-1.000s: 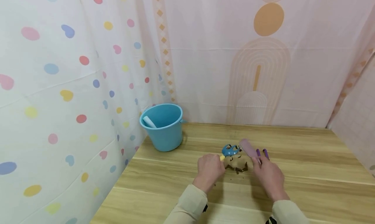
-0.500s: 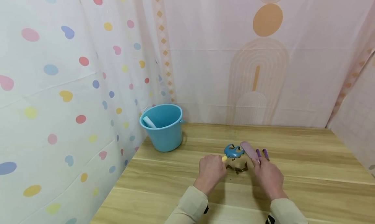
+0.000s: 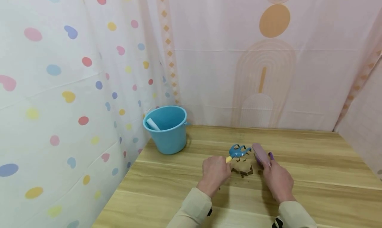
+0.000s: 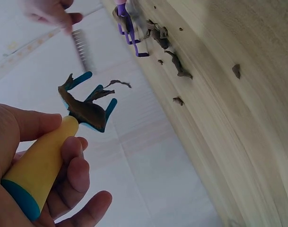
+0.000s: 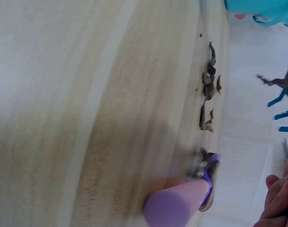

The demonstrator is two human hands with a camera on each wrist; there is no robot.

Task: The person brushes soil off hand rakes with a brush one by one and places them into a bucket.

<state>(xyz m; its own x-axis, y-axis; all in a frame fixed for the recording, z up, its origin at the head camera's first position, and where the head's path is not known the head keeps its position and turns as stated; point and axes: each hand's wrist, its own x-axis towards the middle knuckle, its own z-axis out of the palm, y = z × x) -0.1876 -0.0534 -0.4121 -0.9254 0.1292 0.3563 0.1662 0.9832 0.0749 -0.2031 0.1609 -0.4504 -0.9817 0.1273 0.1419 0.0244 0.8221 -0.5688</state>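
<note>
In my left hand (image 3: 216,171) I grip the yellow handle of a small hand rake (image 3: 237,151) with blue tines. The left wrist view shows brown dried leaf scraps (image 4: 89,109) caught on those tines, held above the table. My right hand (image 3: 278,181) holds a pinkish, flat, oblong brush (image 3: 260,153); a row of bristles or teeth shows along it in the left wrist view. Brush and rake are slightly apart. Beneath the brush lies a second hand rake with purple tines (image 4: 127,28) and a pink handle (image 5: 177,201). Dried leaf pieces (image 3: 245,172) lie between my hands.
A blue bucket (image 3: 169,140) stands at the table's back left, with a pale cylindrical object (image 3: 153,124) inside. Patterned curtains (image 3: 209,72) hang behind and to the left of the wooden table (image 3: 322,158). Small crumbs (image 4: 236,71) lie scattered on the wood.
The brush has moved right, away from the blue rake, and now partly covers the purple rake. The blue rake has shifted slightly right and its tines have turned.
</note>
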